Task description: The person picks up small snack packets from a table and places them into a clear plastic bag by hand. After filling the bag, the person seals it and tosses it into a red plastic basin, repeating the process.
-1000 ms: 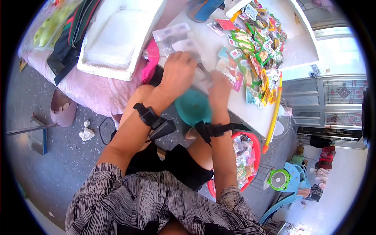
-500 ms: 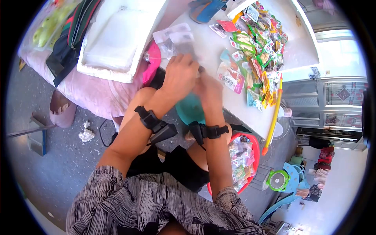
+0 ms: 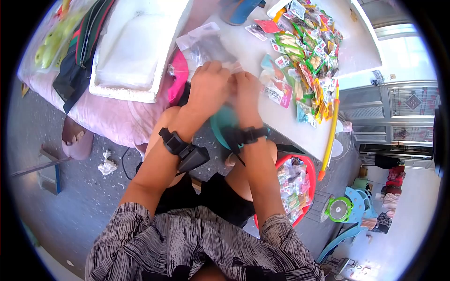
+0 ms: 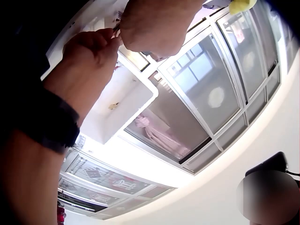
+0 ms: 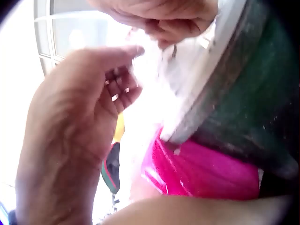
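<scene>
My left hand (image 3: 208,89), fingers curled, is over the near edge of the white table (image 3: 286,119). Right against it is my right hand (image 3: 246,93); their fingertips meet. In the left wrist view, right thumb and finger pinch a small dark thing (image 4: 116,31), its kind unclear. The right wrist view shows the left thumb (image 5: 133,50) apart from its fingers, with a pale blur between them. Clear plastic packaging (image 3: 199,37) lies just beyond the left hand. A teal basin (image 3: 225,126) is below both hands. Colourful food packets (image 3: 309,51) are heaped at right.
A white foam box (image 3: 152,89) and a pink bag (image 3: 178,75) are on the left. Another white box (image 3: 361,51) holds the packet heap, with a yellow stick (image 3: 329,136) along the table's side. A red basin (image 3: 310,187) of packets sits below.
My right hand has moved left and up to meet the left hand, which stays nearly in place. The view has shifted slightly.
</scene>
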Available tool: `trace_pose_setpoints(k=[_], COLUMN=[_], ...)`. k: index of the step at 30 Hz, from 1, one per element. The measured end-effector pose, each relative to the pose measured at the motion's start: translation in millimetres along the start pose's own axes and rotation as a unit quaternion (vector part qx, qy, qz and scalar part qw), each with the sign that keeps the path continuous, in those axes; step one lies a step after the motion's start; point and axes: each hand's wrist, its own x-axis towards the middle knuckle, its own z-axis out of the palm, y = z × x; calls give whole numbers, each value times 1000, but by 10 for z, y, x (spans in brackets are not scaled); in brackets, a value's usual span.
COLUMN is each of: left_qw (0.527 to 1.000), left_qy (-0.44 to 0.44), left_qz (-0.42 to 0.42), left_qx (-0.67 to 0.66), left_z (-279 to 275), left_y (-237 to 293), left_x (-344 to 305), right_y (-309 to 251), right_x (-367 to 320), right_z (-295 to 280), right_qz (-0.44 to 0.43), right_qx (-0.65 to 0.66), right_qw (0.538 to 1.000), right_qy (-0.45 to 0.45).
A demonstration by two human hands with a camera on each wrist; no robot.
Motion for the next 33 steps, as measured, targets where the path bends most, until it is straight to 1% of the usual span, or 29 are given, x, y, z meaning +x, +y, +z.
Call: trace_pose_setpoints(k=[1,4,7,8,11,12,14,15,18,21,23,24,25,26,27,28,29,30,31,32,33], left_qw=[1000,1000,999,998,996,995,994,993,985,981,982,977,972,964,955,961,964,961,952,942,929], left_qy=[-5,-17,-42,-53,-63,-64,-34,-21,50,65,33,29,25,27,32,6,-21,-99,-176,-221,-267], left_qz=[-2,-10,-9,-14,-25,-27,-9,1,72,161,180,200,220,253,285,276,265,256,244,232,216], left_qx=[5,18,26,32,63,76,106,119,145,82,51,65,78,77,74,30,-11,-38,-61,-102,-134], left_z=[14,38,22,33,28,19,7,2,14,32,-98,-177,-266,-361,-501,-628,-761,-940,-1103,-1205,-1175], left_y=[-26,-50,21,37,155,196,258,290,307,198,297,318,339,388,467,548,665,854,1040,1213,1371], left_x=[-5,-34,-33,-44,-44,-42,-42,-60,-50,-23,7,22,39,69,115,141,148,154,144,96,-3], right_y=[-75,31,88,72,26,-21,-144,-217,-475,-542,-514,-483,-460,-442,-503,-582,-653,-714,-748,-707,-583], right_x=[-39,-5,200,291,463,428,380,336,94,-140,-244,-322,-437,-545,-702,-872,-1023,-1176,-1322,-1450,-1536], right_z=[-87,-324,-372,-369,-227,-217,-224,-245,-395,-582,-729,-808,-876,-969,-1073,-1169,-1249,-1311,-1367,-1397,-1476], right_qz=[6,-10,-46,-43,20,8,-17,-13,7,-12,-63,-83,-206,-316,-403,-484,-507,-529,-527,-513,-498], right_qx=[-29,30,70,-8,-37,-16,25,58,141,137,79,48,-67,-187,-212,-241,-215,-188,-194,-190,-176], right_qw=[999,996,993,998,997,999,1000,998,990,990,994,994,976,925,879,822,820,817,822,836,849], right_qy=[-23,79,87,42,-60,-39,1,-2,-1,-28,-51,-60,20,97,142,180,156,129,93,43,-9])
